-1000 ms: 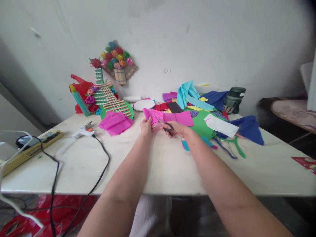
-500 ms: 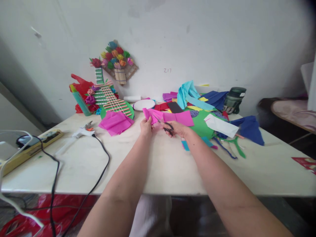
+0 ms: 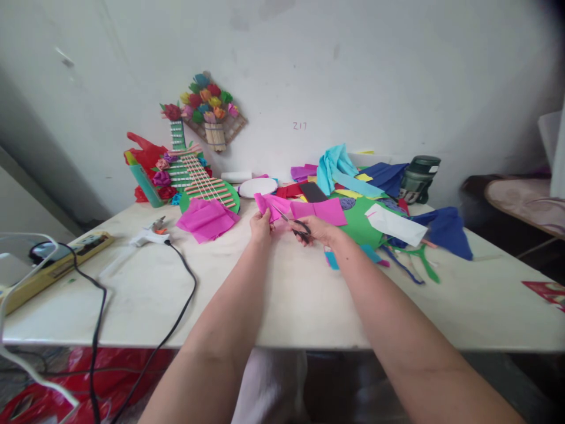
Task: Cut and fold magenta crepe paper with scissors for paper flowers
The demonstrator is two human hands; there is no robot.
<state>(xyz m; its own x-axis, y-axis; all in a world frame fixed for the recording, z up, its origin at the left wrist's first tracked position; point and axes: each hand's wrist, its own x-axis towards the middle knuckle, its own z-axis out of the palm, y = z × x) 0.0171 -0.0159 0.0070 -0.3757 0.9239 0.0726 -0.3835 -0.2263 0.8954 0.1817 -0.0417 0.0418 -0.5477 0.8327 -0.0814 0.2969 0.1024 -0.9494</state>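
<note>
Scissors (image 3: pixel 302 231) at pink ppr (image 3: pixel 279 204), wall (image 3: pixel 388 76) mkd "217" (image 3: pixel 299 126)

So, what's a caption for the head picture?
Left hand pinches pink paper; right hand holds black-handled scissors at it.

wall (image 3: pixel 397 76): pale, scuffed | table (image 3: pixel 309 306): whitish | far right: chair (image 3: pixel 529 203), perhaps; blurred

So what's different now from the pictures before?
Nothing I can see has changed: nothing was picked up or let go. The left hand still pinches the pink paper, and the right hand still holds the scissors, blades at that paper. The glue gun and phone stayed put too.
</note>
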